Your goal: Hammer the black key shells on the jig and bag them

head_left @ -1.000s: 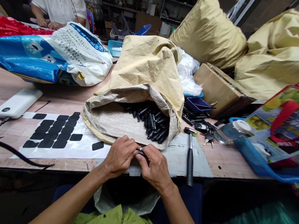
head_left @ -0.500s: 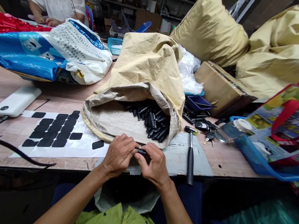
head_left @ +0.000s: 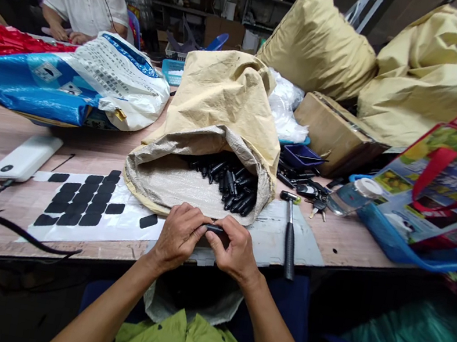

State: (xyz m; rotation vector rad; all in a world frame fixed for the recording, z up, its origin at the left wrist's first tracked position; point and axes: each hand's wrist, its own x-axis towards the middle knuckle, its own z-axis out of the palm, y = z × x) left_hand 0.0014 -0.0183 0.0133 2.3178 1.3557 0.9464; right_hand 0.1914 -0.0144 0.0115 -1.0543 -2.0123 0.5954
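Observation:
Between my two hands is a small black cylindrical piece [head_left: 213, 228], its ends covered by my fingers. My left hand [head_left: 182, 235] is closed on one end and my right hand [head_left: 236, 250] on the other, thumbs pressed along it. Just beyond them lies an open beige woven sack [head_left: 227, 100], its mouth facing me. Inside the sack is a heap of similar black pieces [head_left: 237, 187]. To the right of my hands rests a hammer [head_left: 290, 238] with a black handle. Black rounded stickers [head_left: 86, 199] on a white sheet lie to the left.
A white power bank [head_left: 26, 158] with a cable lies at left, near a blue and white bag [head_left: 67, 83]. Keys [head_left: 318, 206], a clear jar [head_left: 352, 197] and a blue basket [head_left: 416, 257] stand at right. A co-worker [head_left: 85, 4] sits across the table.
The black piece looks more level between my fingers, and the light gap beside my left fingertips is closed. Both hands keep their grip; the view has shifted slightly.

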